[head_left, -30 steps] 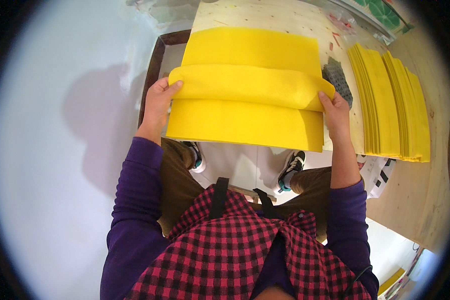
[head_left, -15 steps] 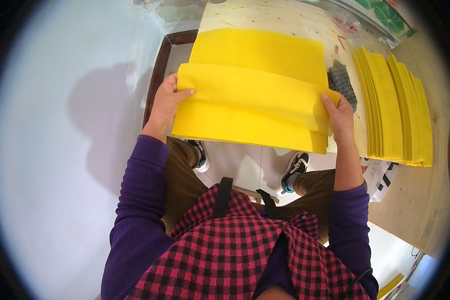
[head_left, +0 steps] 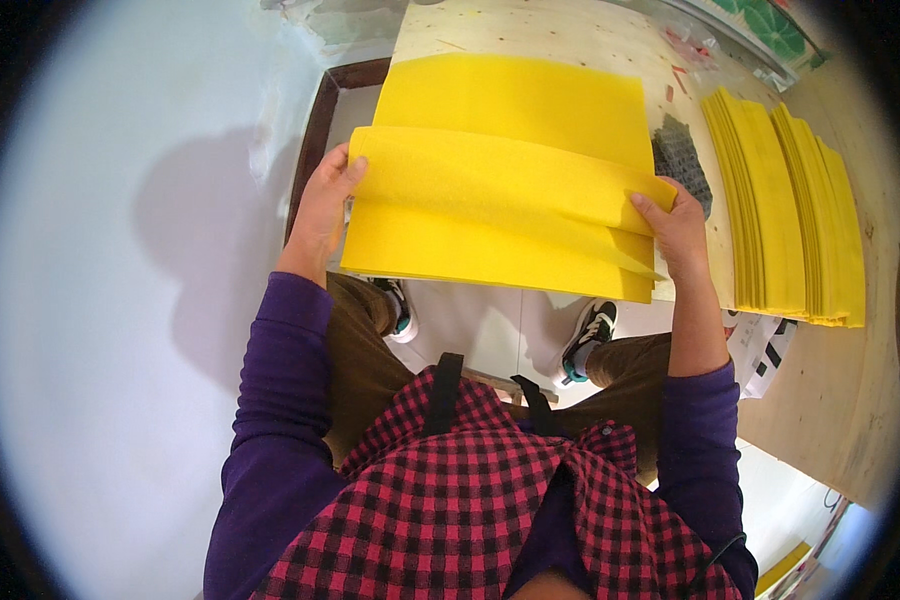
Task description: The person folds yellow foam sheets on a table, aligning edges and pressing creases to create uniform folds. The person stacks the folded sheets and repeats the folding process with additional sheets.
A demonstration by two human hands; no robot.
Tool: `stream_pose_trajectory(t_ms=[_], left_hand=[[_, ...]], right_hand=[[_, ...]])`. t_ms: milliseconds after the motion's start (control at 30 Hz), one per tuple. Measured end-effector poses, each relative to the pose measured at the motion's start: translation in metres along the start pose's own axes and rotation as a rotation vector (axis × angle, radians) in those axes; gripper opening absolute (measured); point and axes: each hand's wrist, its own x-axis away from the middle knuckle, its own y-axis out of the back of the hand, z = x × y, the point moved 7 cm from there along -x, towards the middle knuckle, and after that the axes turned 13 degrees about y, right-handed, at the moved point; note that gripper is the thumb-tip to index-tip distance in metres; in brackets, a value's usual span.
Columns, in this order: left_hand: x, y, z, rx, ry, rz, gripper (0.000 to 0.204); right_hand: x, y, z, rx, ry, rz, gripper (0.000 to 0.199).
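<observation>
A folded yellow sheet [head_left: 500, 185], fabric-like, stretches between my hands above a flat yellow stack [head_left: 515, 95] on the table. My left hand [head_left: 324, 200] pinches the sheet's left end, thumb on top and fingers behind. At the right end, my right hand [head_left: 676, 225] grips the sheet the same way, with the thumb pressed on its upper face. The sheet's near part sags in soft creases towards the right, where a loose corner sticks out by my right wrist. The stack's near edge reaches past the table edge over my legs.
Two piles of folded yellow sheets [head_left: 755, 205] lie on the wooden table [head_left: 490, 28] at the right. A dark grey cloth [head_left: 678, 165] rests between them and the stack. A pale wall [head_left: 100, 300] rises close on the left. Below the table is a black-and-white bag [head_left: 760, 355].
My left thumb has slid back towards the sheet's left edge. My right thumb has shifted slightly left, and the sheet's near right part shows a sharper crease.
</observation>
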Motion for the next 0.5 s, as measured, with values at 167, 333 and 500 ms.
stream_pose_trajectory(t_ms=[167,333,500], left_hand=[[-0.0079,0.0096,0.0068,0.052,0.024,-0.027,0.041],[-0.0026,0.0079,0.0023,0.094,-0.028,-0.026,0.04],[-0.0004,0.0076,0.003,0.066,0.036,-0.028,0.028]], right_hand=[[0.0002,0.0001,-0.0017,0.005,0.006,-0.004,0.031],[0.0001,0.0031,-0.0042,0.04,-0.005,-0.034,0.031],[-0.0001,0.0011,-0.0027,-0.011,0.018,-0.028,0.033]])
